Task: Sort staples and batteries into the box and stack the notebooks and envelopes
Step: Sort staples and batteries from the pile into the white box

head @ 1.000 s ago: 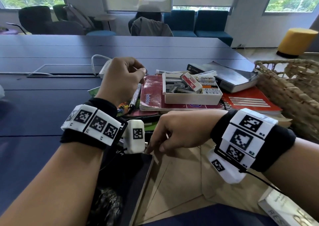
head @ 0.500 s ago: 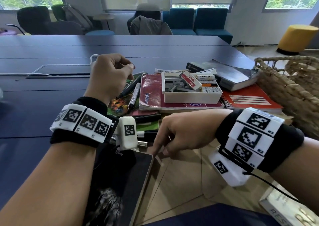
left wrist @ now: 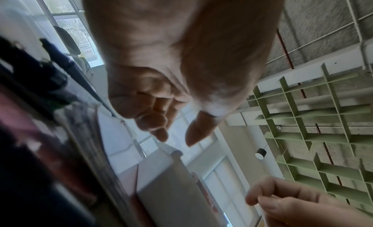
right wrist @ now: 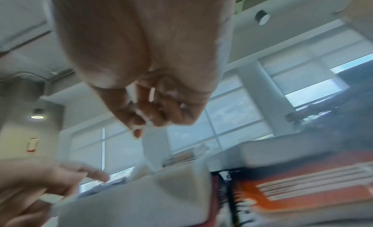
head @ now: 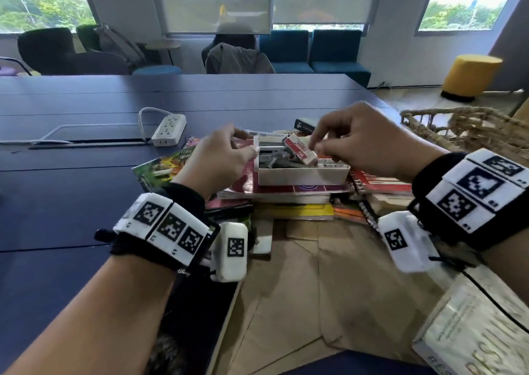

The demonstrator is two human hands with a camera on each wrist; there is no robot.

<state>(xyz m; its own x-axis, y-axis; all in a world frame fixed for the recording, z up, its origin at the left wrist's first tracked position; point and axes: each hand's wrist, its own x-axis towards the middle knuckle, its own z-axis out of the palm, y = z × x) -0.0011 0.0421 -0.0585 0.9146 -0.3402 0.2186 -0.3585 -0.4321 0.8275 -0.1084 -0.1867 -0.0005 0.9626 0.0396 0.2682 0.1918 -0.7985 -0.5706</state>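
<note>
Head view: the left hand [head: 217, 160] is held at the left rim of the white box [head: 303, 175], with the fingers loosely curled and nothing seen between them; in the left wrist view the thumb and fingers [left wrist: 159, 130] are apart and empty. The right hand [head: 363, 143] is placed over the right side of the box, its fingertips drawn together near a small red and white staple packet [head: 300, 153]. Whether the packet is really pinched cannot be told, because both wrist views are blurred. The packet lies tilted on top of grey staple strips [head: 276, 163] inside the box. The box is set on a dark red notebook [head: 243, 186], which lies on a pile of other notebooks [head: 297, 211]. An orange notebook [head: 380, 184] is seen at the right of the box. Brown envelopes [head: 300, 274] are spread on the blue table [head: 57, 191] nearer to the person. A white power strip [head: 169, 130] lies further left, and a woven basket [head: 463, 125] stands at the right.
</note>
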